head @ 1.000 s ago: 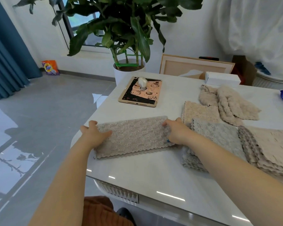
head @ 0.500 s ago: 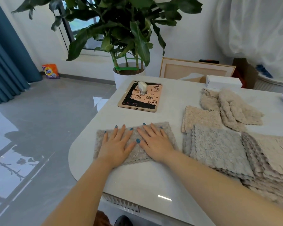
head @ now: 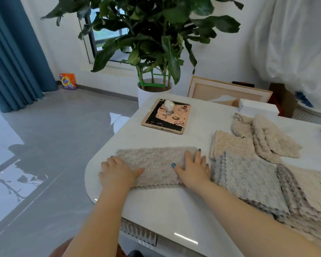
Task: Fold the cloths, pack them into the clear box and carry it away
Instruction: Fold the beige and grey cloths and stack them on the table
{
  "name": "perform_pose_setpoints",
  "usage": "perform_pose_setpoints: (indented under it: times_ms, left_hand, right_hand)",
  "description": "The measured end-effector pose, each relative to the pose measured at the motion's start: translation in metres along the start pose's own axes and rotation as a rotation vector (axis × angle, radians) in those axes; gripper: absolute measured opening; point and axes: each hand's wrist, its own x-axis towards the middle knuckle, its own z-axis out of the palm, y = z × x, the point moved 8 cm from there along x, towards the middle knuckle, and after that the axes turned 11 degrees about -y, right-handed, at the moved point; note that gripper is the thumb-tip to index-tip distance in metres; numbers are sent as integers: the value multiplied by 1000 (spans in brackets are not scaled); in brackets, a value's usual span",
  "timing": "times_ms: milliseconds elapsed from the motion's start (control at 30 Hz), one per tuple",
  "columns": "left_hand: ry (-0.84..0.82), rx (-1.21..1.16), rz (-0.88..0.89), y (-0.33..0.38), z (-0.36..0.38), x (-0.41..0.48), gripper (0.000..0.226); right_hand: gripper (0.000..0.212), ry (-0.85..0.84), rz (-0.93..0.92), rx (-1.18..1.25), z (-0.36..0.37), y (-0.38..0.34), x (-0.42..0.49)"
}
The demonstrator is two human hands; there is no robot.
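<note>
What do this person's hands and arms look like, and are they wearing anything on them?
The left forearm and right forearm are bare, with no sleeves in view. The left hand and right hand wear no gloves, and no ring, watch or bracelet shows. The only decoration is glossy teal-blue nail polish on the fingernails.

One head-worn wide-angle camera: faced forward and down, close above left hand (head: 117, 173), right hand (head: 193, 169), table (head: 156, 206) corner.
</note>
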Motion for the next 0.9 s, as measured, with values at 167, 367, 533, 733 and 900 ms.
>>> perform_pose_setpoints:
  times_ms: [167, 367, 533, 733, 900]
  left_hand:
    - [-154, -287, -78, -20, -5, 21, 101]
    - [-99, -337, 59, 8, -37, 18, 39]
    - [15, -714, 398, 86, -62, -17, 35]
    - [-469, -663, 687, 172, -11, -59, 55]
    - [-273, -1004, 546, 141, -47, -30, 31]
  right_hand:
    - [28, 132, 119, 456, -26, 27, -4]
    - [27, -150, 104, 704, -28, 33, -2]
    - [16, -153, 304, 1200, -21, 54, 2]
    - [69, -147, 332, 1411, -12, 63, 5]
    - [58, -170, 261, 1323, -16, 55, 4]
